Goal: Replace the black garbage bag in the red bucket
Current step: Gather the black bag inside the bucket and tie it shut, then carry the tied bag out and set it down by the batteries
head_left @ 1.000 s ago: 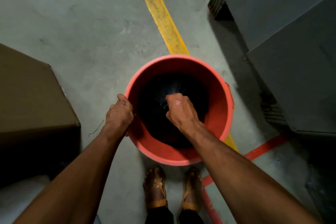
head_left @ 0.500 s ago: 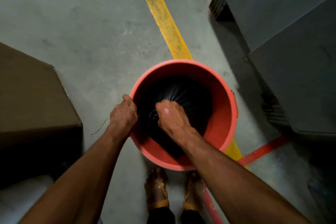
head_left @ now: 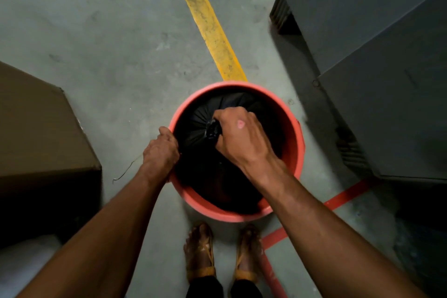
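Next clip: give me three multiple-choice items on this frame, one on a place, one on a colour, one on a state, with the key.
1. Where does the left hand rest?
A. on the red bucket's rim
B. on the cardboard box
C. inside the bag

2. What colour is the floor stripe beyond the bucket?
A. white
B. yellow
C. blue

3. How is the black garbage bag's top?
A. spread over the rim
B. gathered shut
C. torn open

Key: A, fingers curl over the red bucket rim; B, the stripe is yellow; B, the right hand grips the black garbage bag by its bunched neck.

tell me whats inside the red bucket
A black garbage bag fills the red bucket, its gathered neck gripped by the right hand. What the bag holds and the bucket's bottom are covered.
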Motion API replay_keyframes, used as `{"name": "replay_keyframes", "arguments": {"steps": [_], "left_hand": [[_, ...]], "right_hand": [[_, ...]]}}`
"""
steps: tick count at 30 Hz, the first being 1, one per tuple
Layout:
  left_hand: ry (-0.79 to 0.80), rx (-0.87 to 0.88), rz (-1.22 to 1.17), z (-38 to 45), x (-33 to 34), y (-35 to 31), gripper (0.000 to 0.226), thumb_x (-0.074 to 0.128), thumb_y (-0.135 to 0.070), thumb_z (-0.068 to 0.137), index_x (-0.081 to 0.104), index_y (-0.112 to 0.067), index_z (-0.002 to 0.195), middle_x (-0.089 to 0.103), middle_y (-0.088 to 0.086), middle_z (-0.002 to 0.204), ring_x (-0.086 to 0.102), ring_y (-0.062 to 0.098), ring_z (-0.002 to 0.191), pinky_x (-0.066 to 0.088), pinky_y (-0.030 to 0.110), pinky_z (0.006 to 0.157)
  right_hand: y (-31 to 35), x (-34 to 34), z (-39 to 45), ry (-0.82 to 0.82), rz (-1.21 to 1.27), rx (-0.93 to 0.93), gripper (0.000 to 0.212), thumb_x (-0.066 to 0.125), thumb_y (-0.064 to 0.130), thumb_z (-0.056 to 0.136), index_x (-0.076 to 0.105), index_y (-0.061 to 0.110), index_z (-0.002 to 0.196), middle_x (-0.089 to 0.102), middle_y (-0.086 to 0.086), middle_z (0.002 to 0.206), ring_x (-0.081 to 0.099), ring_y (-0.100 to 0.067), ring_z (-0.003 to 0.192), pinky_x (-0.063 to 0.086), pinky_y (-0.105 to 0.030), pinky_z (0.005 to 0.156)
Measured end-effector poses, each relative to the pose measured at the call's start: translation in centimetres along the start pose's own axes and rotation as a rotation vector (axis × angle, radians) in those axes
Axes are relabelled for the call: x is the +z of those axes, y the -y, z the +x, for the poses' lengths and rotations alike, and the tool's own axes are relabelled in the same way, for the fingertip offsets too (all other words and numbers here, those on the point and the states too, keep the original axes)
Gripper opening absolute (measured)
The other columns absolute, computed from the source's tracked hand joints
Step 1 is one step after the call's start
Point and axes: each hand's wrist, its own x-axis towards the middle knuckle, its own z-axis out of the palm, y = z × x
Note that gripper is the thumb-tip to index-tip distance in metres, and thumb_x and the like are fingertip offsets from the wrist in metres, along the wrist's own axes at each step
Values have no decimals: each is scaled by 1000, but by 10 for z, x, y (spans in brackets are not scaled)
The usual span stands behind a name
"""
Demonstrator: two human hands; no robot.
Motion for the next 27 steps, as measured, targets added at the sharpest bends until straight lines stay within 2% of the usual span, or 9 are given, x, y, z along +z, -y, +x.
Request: {"name": "replay_keyframes", "arguments": {"steps": [4, 8, 11, 13, 15, 18, 20, 23, 27], "left_hand": [[32, 19, -60, -2, -3, 5, 44, 40, -16, 104, 26, 6, 139, 55, 30, 136, 53, 50, 121, 42, 49, 98], [59, 48, -157, -10, -6, 25, 28, 46, -33, 104, 39, -7, 109, 64, 27, 116, 62, 45, 98, 44, 41, 77], [43, 106, -210, -37, -26, 30, 33, 44, -34, 104, 48, -8, 125, 64, 21, 121, 66, 40, 95, 51, 41, 80], [-56, 219, -240, -67, -54, 25, 43, 43, -30, 104, 44, -13, 143, 55, 19, 138, 63, 39, 114, 49, 43, 95], [-167, 387, -325, -108, -93, 13, 45, 40, -32, 102, 42, -24, 147, 46, 6, 148, 60, 28, 123, 49, 41, 100], [-236, 679, -434, -181, -172, -16, 52, 47, -32, 93, 46, -28, 145, 41, -11, 151, 50, 4, 132, 42, 26, 108], [-241, 843, -402, -227, -219, -38, 57, 62, -28, 85, 52, -23, 141, 48, -10, 145, 48, 0, 133, 36, 18, 112], [-232, 921, -250, -288, -284, -63, 60, 75, -33, 75, 60, -22, 132, 61, -6, 126, 58, 7, 116, 45, 22, 99], [-259, 858, -179, -361, -353, -85, 37, 69, -31, 70, 70, -17, 105, 69, 0, 102, 69, 24, 93, 53, 35, 73]], "right_hand": [[3, -43, -2, 15, 19, -7, 18, 62, 17, 69, 64, 11, 85, 69, -13, 86, 66, -40, 88, 52, -40, 67], [8, -73, -15, 56, 64, 18, 17, 62, 16, 71, 63, 11, 87, 66, -14, 86, 63, -42, 89, 51, -42, 68], [13, -103, -28, 42, 75, 53, 17, 61, 15, 74, 64, 13, 90, 67, -11, 88, 64, -40, 91, 47, -36, 64], [19, -129, -39, 36, 62, 73, 17, 61, 18, 78, 64, 16, 94, 68, -7, 92, 64, -37, 94, 37, -33, 60], [27, -158, -48, 34, 98, 88, 14, 61, 21, 82, 63, 17, 94, 69, -6, 94, 64, -35, 97, 40, -35, 62], [42, -207, -61, 59, 182, 90, 10, 61, 21, 83, 63, 17, 92, 70, -6, 94, 65, -34, 96, 47, -36, 68], [53, -244, -72, 35, 232, 62, 9, 62, 21, 82, 62, 17, 90, 71, -7, 92, 67, -34, 94, 48, -36, 70], [77, -319, -91, 34, 308, 16, 11, 61, 26, 83, 62, 17, 87, 70, -9, 89, 66, -33, 89, 49, -37, 71], [105, -402, -116, 40, 284, -7, 13, 59, 26, 78, 58, 17, 87, 68, -10, 91, 65, -35, 91, 53, -43, 73]]}}
